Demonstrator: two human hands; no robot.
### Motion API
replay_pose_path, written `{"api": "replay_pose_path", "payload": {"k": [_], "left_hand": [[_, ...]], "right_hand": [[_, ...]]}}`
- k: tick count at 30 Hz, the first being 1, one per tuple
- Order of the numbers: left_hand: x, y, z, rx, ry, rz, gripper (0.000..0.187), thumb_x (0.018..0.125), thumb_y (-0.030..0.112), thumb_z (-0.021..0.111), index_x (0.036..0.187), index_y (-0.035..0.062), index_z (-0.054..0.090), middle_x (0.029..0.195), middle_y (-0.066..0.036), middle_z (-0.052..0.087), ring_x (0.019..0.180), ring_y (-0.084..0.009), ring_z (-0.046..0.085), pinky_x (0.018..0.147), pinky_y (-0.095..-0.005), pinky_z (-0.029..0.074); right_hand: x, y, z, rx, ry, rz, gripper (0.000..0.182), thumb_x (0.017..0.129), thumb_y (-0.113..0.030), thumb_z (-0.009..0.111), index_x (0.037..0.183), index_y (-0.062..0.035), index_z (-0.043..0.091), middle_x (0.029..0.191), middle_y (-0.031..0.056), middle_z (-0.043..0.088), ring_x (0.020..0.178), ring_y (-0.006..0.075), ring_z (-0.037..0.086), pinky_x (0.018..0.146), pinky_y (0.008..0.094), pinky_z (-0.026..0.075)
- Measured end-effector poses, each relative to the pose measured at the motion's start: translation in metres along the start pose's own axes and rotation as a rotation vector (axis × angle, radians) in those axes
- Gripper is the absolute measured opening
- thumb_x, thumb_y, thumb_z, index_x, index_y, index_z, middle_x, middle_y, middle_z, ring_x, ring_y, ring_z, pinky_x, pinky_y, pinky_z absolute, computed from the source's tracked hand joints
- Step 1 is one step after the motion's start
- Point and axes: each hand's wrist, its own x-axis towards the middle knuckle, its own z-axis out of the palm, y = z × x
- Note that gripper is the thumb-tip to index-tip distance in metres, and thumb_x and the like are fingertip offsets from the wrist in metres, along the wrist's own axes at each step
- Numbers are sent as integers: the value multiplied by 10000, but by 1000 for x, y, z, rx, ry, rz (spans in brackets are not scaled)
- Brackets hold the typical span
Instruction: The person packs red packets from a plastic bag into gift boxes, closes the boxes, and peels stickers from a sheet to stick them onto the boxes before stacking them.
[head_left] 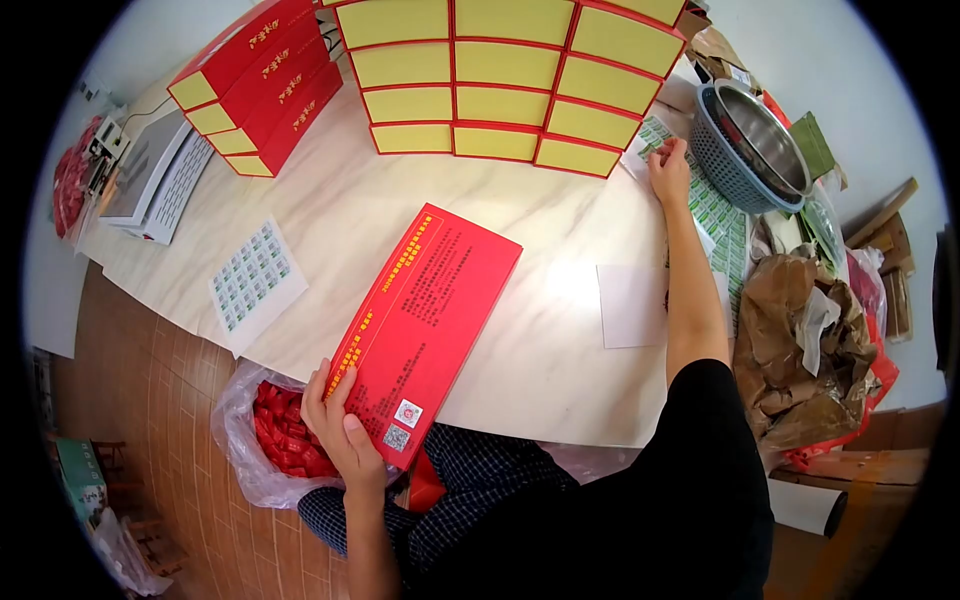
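A flat red box (440,300) with yellow and black print and two square codes lies slanted on the marbled table, its near end past the table's edge. My left hand (345,425) grips its lower left corner, fingers along the side and thumb near the codes. Over at the right, my right hand (669,172) is closed with fingertips together at the far end of green-and-white sticker sheets (722,225); what it pinches is too small to make out. Left of the box lies another sheet of small stickers (254,277). A blank white sheet (632,305) sits by my right forearm.
Stacked red boxes with yellow ends (508,105) stand at the back, with another stack (262,85) to their left. A steel bowl (765,135) sits in a blue basket (720,155). Brown paper (800,350) crowds the right; a bag of red pieces (285,430) is below left.
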Motion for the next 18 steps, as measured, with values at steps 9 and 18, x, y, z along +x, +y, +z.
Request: {"api": "replay_pose_path", "payload": {"k": [9, 18], "left_hand": [[-1, -2, 0, -1, -2, 7, 519, 996, 366, 274, 1225, 13, 577, 1387, -187, 436, 1286, -342, 350, 1086, -460, 211], [6, 0, -9, -2, -28, 16, 429, 979, 291, 351, 1234, 21, 566, 1375, -202, 438, 1275, -366, 369, 1083, -461, 241]], "right_hand": [[10, 31, 14, -221, 97, -194, 249, 901, -185, 528, 1089, -22, 526, 867, 192, 655, 753, 345, 650, 710, 452, 497], [2, 3, -5, 247, 190, 196, 294, 975, -234, 464, 1156, -5, 430, 883, 149, 641, 613, 221, 646, 573, 337, 510]]}}
